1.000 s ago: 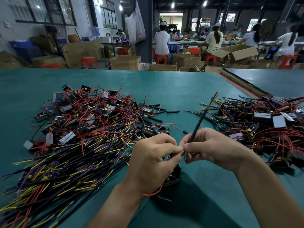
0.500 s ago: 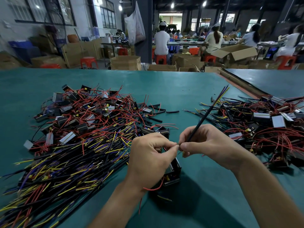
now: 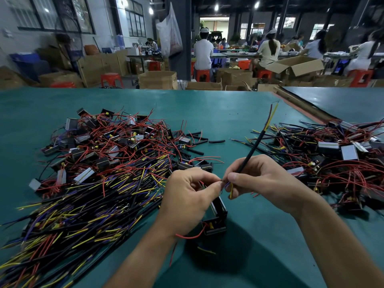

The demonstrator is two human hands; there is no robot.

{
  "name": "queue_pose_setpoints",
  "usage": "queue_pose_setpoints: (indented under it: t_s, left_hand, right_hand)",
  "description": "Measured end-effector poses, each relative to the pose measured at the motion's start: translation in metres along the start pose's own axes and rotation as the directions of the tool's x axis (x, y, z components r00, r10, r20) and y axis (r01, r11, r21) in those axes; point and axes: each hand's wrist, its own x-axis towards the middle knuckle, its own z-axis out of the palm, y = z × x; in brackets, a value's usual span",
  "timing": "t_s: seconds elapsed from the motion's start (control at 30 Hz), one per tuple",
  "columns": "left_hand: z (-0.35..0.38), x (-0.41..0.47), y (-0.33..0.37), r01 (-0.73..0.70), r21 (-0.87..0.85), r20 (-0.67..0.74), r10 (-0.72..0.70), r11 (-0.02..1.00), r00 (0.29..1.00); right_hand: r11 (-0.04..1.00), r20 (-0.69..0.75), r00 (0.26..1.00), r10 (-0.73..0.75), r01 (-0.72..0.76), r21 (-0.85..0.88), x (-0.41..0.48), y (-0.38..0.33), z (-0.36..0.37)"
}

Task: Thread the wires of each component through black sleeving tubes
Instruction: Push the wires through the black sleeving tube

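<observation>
My right hand (image 3: 264, 181) pinches a black sleeving tube (image 3: 252, 150) that slants up and to the right. Yellow and red wire ends (image 3: 272, 114) stick out of the tube's far end. My left hand (image 3: 191, 196) pinches the wires (image 3: 225, 185) just below the tube's near end, fingertips close to my right thumb. A black component (image 3: 217, 217) hangs under my left hand above the green table (image 3: 218, 113); a red wire (image 3: 187, 236) loops from it past my wrist.
A large heap of components with red, yellow and purple wires (image 3: 104, 169) covers the table on the left. A second heap (image 3: 336, 159) lies on the right. Short loose black tubes (image 3: 216, 141) lie between them. People sit at benches beyond the table.
The wire ends now stick out much farther from the tube's far end. The tube has tilted more to the right, and both hands have risen slightly.
</observation>
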Motion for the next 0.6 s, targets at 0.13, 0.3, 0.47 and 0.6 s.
queue_pose_setpoints:
  t_s: [0.13,0.3,0.47,0.6]
  left_hand:
    - [0.0009,0.0000,0.0016,0.056,-0.075,0.046,-0.052,0.996,0.998]
    - [-0.0030,0.0017,-0.0001,0.149,-0.113,0.105,-0.137,0.982,0.985]
    - [-0.0042,0.0027,0.0021,0.117,-0.080,0.116,-0.107,0.990,0.987]
    - [-0.0025,0.0021,0.0009,0.117,-0.088,0.091,-0.109,0.989,0.990]
  right_hand:
    - [1.000,0.007,1.000,-0.008,0.008,-0.003,-0.0005,0.0004,-0.0014]
    - [1.000,-0.007,1.000,0.013,-0.013,-0.011,0.0016,0.0020,0.0018]
    - [0.999,-0.028,0.999,0.028,-0.028,-0.018,0.0020,0.0023,0.0039]
    - [0.999,-0.050,0.998,0.025,-0.027,-0.035,0.0028,0.0015,0.0060]
